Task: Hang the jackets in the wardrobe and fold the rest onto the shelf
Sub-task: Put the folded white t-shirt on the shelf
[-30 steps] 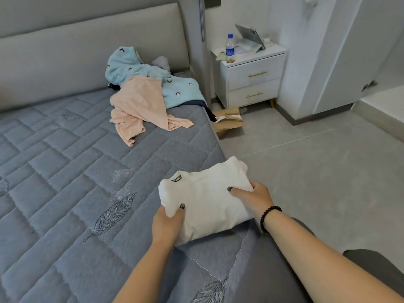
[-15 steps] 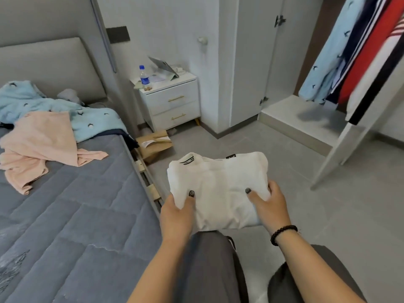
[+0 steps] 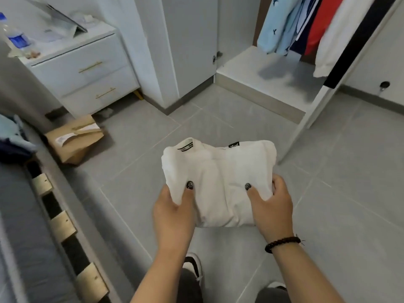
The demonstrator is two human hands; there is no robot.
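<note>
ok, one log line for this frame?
phase: carry | item: folded white top | left hand: grips it | right hand: grips it | ahead: wardrobe shelf, bare | jackets: hung

— Where does the view sit?

— There is one view only, worn on the person's head, looking forward and steeply down past the forearms to the floor.

— How close?

— The left hand and right hand sit near, low in the middle. The wide lens bends the edges.

— What frames it?

— The bed along the left, the wardrobe ahead to the upper right, the nightstand at upper left.
</note>
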